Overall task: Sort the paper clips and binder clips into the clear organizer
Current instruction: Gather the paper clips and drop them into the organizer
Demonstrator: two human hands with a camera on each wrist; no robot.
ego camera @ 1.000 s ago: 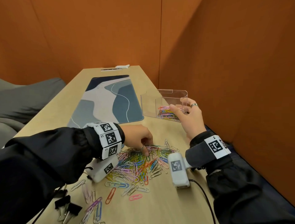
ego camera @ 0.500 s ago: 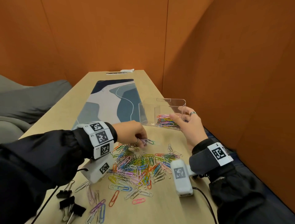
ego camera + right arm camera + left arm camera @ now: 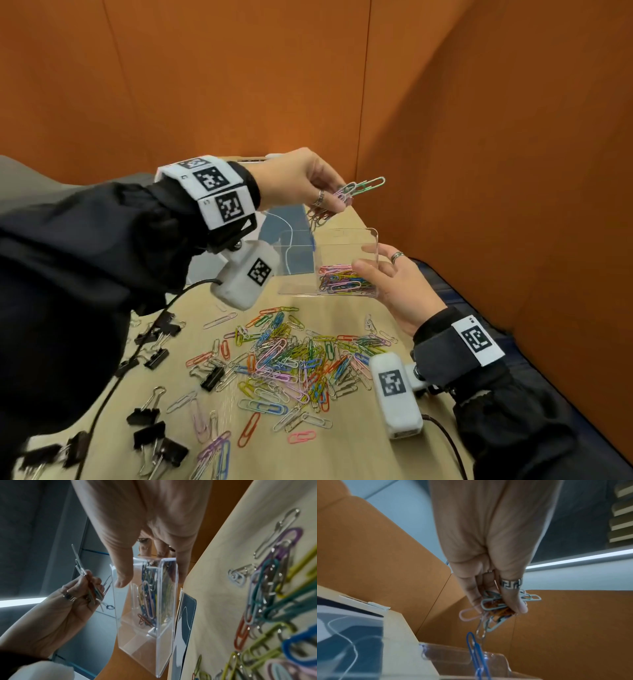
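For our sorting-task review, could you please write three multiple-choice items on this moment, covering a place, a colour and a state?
1. Where is the left hand's bunch of coloured wire paper clips?
A. above the clear plastic organizer
B. on the tan table
C. on the blue mat

2. What colour are the binder clips?
A. red
B. black
C. white

3. What is the right hand doing?
A. hanging idle
B. pinching one clip
C. holding the organizer

Answers:
A, left hand hangs them over the organizer.
B, black binder clips.
C, right hand fingers wrap its wall.
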